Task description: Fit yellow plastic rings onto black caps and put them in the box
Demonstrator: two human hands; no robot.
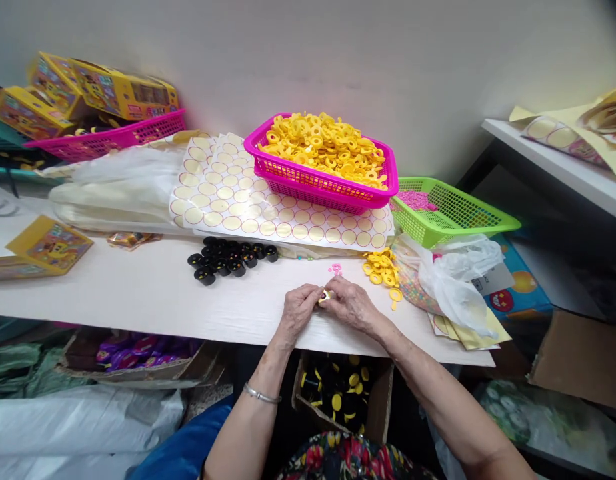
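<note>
My left hand and my right hand meet at the table's front edge, fingertips pinched together. Between them is a small yellow piece with a dark spot, mostly covered by the fingers. Just beyond the fingertips lie tiny pink pieces. To the right of my right hand is a small heap of yellow ring pieces with tabs. Left of my hands, several short black cylinders with coloured specks on top stand grouped together.
A pink basket heaped with yellow ring pieces rests on sticker sheets. Right of it are a green basket and a plastic bag of beads. Below the table edge, a cardboard box holds black and yellow parts. Yellow boxes stand far left.
</note>
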